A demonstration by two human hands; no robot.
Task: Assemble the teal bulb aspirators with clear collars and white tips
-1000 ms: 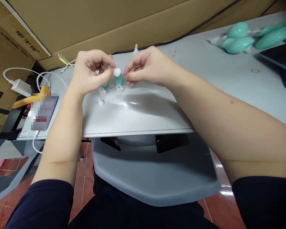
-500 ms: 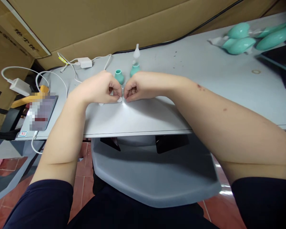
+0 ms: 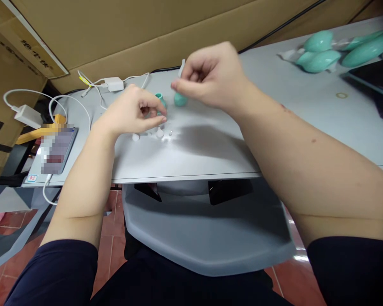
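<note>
My left hand (image 3: 137, 111) hovers low over the desk with thumb and index fingertips slightly apart; no held thing shows. Just behind its fingers stands an open-topped teal bulb (image 3: 159, 97), partly covered. My right hand (image 3: 212, 78), a little blurred, is raised with curled fingers and the thumb apart from them. It is beside the white nozzle (image 3: 183, 63) of a second teal bulb (image 3: 180, 100) and hides part of it; I cannot tell whether they touch. Below my left hand lie a white round piece (image 3: 160, 133), another white piece (image 3: 135, 137) and a tiny clear piece (image 3: 170, 133).
White cables and a charger (image 3: 114, 83) lie at the back left, with a phone (image 3: 59, 151) near the left edge. Several teal bulbs (image 3: 319, 59) in clear wrap lie at the back right beside a dark device (image 3: 375, 80). A cardboard wall (image 3: 130, 34) stands behind.
My right hand has risen and moved back and right, from beside my left hand to the nozzle. My left fingers have lifted slightly and parted, uncovering the small pieces on the desk.
</note>
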